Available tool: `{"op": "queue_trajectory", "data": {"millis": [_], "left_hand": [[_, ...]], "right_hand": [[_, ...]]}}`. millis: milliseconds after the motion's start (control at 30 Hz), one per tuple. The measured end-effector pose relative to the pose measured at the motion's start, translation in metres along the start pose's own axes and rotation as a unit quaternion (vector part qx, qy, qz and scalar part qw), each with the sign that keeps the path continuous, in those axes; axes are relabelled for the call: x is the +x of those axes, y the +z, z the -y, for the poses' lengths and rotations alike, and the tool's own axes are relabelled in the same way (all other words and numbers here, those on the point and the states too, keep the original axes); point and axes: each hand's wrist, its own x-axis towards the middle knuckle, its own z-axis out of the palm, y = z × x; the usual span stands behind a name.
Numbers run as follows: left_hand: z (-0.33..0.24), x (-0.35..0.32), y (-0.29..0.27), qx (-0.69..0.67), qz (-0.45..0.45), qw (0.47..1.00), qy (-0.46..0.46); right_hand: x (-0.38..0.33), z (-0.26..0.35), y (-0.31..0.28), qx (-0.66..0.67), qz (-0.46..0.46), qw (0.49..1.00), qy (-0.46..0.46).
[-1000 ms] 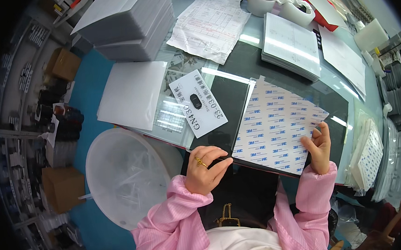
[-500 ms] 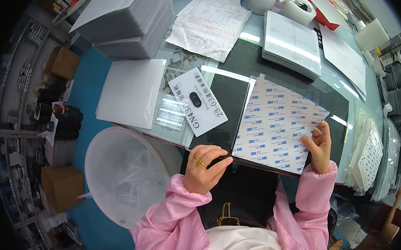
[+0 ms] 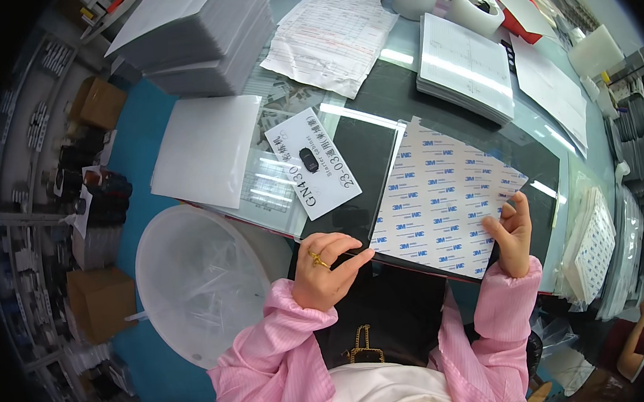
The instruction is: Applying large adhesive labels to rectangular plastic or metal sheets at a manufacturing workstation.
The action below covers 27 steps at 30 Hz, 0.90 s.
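Note:
White adhesive backing sheets [image 3: 441,200] with a repeated blue print lie slightly fanned on a dark board [image 3: 345,151] at the table's front edge. My right hand [image 3: 513,236] grips their right edge, thumb on top and fingers curled at the corner. At the lower left corner of the sheets is my left hand [image 3: 328,269], wearing a ring. Its fingers are bent but apart, the fingertips at the board's edge with nothing visible in them. A white label plate [image 3: 329,189] with black print and a small dark oval piece [image 3: 309,160] lies left of the sheets.
A translucent round bin [image 3: 156,287] stands left of my left arm. White sheets [image 3: 206,149] and a tall stack [image 3: 198,30] sit at the left. Farther back are a crumpled printed paper [image 3: 332,28] and a plate stack [image 3: 462,64]. Bagged blue-printed sheets [image 3: 587,250] lie at right.
The view has shifted slightly, so the table things appear a little farther left. Both hands stay in nearly the same place at the sheets.

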Motion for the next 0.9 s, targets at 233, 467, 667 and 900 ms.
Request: {"op": "queue_trajectory", "data": {"millis": [233, 467, 667, 900], "left_hand": [[0.009, -0.003, 0.001, -0.036, 0.007, 0.999, -0.001], [0.004, 0.001, -0.001, 0.018, 0.028, 0.999, 0.018], [-0.001, 0.004, -0.001, 0.037, 0.048, 0.998, 0.008], [-0.007, 0.008, -0.001, 0.056, 0.052, 0.997, 0.01]], "right_hand": [[0.0, -0.002, 0.0, -0.013, -0.007, 1.0, -0.014], [0.0, 0.0, 0.0, -0.004, -0.001, 1.0, 0.001], [0.0, -0.002, 0.001, -0.008, -0.005, 1.0, -0.019], [-0.002, 0.0, 0.001, -0.026, 0.003, 0.999, -0.029]]}}
